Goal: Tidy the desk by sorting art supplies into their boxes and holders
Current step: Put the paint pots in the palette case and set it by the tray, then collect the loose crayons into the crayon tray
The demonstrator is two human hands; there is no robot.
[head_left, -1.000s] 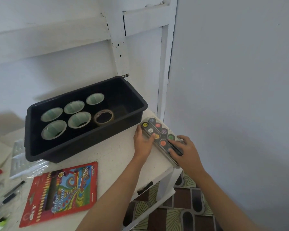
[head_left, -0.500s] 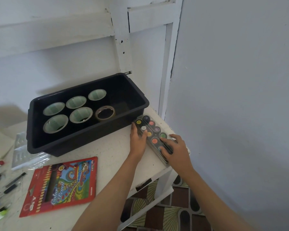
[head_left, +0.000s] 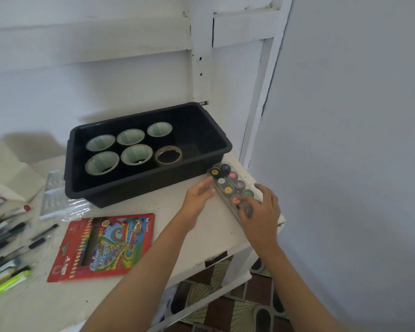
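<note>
A clear paint set point(head_left: 228, 182) with several coloured pots lies on the desk's right corner, just in front of the black tub point(head_left: 139, 188). My right hand point(head_left: 261, 212) grips its near end, thumb on top and fingers over the right side. With straight fingers, my left hand point(head_left: 199, 195) touches the set's left edge. The tub holds several tape rolls point(head_left: 131, 137). A red colour pencil box point(head_left: 103, 245) lies flat nearer to me on the left.
Loose pens and markers point(head_left: 3, 238) are scattered along the left edge, beside a clear plastic packet point(head_left: 58, 202) and folded paper point(head_left: 12, 173). The white desk point(head_left: 213, 231) ends just right of the paint set, beside a grey wall; patterned floor shows below.
The paint set has slid a little left, closer to the tub's corner, with both hands on it. My left hand's fingers have straightened against its side.
</note>
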